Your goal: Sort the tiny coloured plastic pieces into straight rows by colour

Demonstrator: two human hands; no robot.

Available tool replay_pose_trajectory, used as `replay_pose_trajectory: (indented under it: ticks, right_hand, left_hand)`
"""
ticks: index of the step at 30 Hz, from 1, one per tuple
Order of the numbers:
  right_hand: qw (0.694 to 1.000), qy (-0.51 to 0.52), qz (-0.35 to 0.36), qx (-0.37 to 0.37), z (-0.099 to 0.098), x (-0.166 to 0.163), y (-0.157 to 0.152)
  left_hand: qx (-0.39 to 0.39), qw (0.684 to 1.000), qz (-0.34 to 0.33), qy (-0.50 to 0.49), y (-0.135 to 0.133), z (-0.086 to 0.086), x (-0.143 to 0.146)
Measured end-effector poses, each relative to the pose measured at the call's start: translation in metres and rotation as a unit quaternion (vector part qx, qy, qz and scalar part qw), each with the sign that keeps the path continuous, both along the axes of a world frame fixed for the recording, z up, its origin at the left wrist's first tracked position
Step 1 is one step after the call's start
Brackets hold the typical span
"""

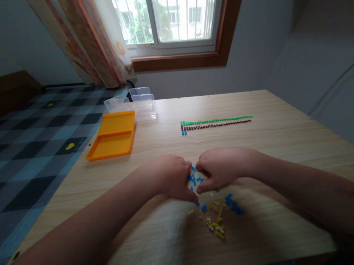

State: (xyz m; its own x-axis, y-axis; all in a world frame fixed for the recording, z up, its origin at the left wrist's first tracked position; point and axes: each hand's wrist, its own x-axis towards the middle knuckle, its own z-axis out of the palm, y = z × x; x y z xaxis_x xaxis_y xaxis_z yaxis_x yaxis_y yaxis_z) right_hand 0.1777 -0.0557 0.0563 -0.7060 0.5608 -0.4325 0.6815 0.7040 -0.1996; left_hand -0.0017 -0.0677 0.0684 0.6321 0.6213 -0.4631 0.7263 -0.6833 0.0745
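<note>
Small light-blue blocks (194, 179) lie scattered on the table between my two hands. My left hand (176, 177) is at their left side, its fingers curled and its thumb apart, the thumb tip beside a blue piece. From the right, my right hand (218, 168) faces it, thumb and curled fingers parted around a gap. Nothing shows gripped in either hand; the undersides of the fingers are hidden. Just nearer me sit a cluster of darker blue blocks (234, 204) and a loose group of yellow and cream blocks (215, 224).
Farther back, a green row (213, 121) and a dark-red row (213, 126) of small blocks run side by side, with two blue blocks (184, 133) at their left end. An orange tray (112, 145) and clear plastic boxes (144, 107) stand at back left, near a checked bed (42, 131).
</note>
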Motion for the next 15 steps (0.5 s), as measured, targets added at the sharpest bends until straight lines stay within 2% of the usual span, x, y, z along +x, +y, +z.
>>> replay_pose_trajectory:
  ticks: [7, 10, 15]
  right_hand:
    - [1.000, -0.028, 0.001, -0.002, 0.009, -0.001, 0.000]
    - [1.000, -0.030, 0.004, -0.010, 0.011, 0.001, -0.003]
    - [1.000, -0.019, -0.001, 0.021, 0.010, 0.001, -0.016]
  left_hand:
    - [-0.034, 0.999, -0.011, 0.012, 0.017, 0.002, -0.008]
    - [-0.037, 0.999, -0.001, 0.010, 0.019, 0.005, -0.008]
    - [-0.051, 0.999, 0.011, 0.008, 0.018, 0.009, -0.007]
